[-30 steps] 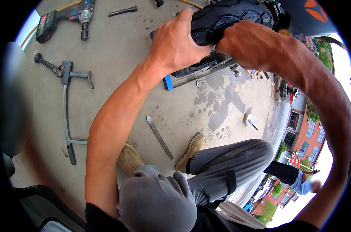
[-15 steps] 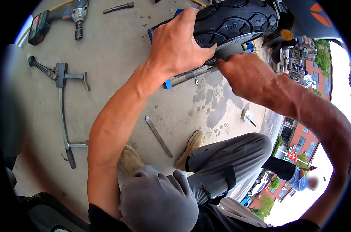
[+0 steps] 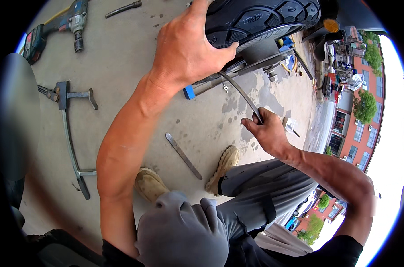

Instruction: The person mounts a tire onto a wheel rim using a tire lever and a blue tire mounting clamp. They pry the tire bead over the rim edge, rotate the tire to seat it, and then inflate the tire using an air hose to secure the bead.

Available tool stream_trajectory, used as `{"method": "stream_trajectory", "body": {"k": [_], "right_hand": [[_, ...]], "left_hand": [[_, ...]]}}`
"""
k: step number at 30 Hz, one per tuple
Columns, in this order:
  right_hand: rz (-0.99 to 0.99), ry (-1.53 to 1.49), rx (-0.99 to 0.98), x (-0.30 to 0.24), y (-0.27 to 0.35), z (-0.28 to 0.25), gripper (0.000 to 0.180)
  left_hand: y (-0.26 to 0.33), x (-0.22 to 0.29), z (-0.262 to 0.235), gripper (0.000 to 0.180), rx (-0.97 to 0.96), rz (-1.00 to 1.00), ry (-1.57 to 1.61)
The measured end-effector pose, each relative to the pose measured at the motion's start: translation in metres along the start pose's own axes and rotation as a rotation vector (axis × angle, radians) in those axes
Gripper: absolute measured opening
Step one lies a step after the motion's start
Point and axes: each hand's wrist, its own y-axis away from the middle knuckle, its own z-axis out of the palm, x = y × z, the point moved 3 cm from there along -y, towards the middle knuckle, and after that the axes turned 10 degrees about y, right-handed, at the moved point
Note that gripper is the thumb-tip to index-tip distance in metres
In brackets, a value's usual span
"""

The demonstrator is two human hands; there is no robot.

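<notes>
A black treaded tire (image 3: 264,20) on a wheel is at the top, beside a dark vehicle body. My left hand (image 3: 188,49) grips the tire's left side, its thumb stretched along the near sidewall and its other fingers partly hidden. My right hand (image 3: 269,131) is closed around the lower end of a curved metal tire lever (image 3: 241,91). The lever's far end reaches the wheel's near edge under my left thumb, where its tip is hidden. A second tire lever (image 3: 184,156) lies on the ground between my boots.
On the ground at left lie a cordless impact wrench (image 3: 73,20), a dark socket extension (image 3: 123,9) and a long metal clamp-like tool (image 3: 68,133). A small white container (image 3: 291,127) sits right of my right hand. A metal frame with a blue end (image 3: 189,92) lies below the wheel.
My right hand has moved away from the wheel, down and to the right, and the lever now shows between it and the tire. My left hand stays on the tire.
</notes>
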Motion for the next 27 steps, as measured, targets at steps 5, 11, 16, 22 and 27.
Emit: {"method": "stream_trajectory", "body": {"k": [5,11,16,22,27], "right_hand": [[-0.081,-0.258,0.151,0.036,-0.007,0.052,0.038],[-0.133,-0.425,0.288,0.047,-0.015,0.103,0.038],[-0.127,-0.549,0.322,0.040,-0.015,0.132,0.041],[-0.101,-0.724,0.322,0.030,-0.028,0.163,0.045],[-0.080,-0.772,0.340,0.038,-0.039,0.196,0.045]], "left_hand": [[0.002,-0.017,0.007,0.063,0.019,0.071,0.079],[0.003,-0.020,0.009,0.061,-0.007,0.066,0.069],[0.005,-0.018,0.007,0.059,-0.020,-0.015,0.075],[0.003,-0.005,0.008,0.053,-0.076,-0.236,0.200],[0.002,0.004,0.010,0.052,-0.086,-0.249,0.178]]}}
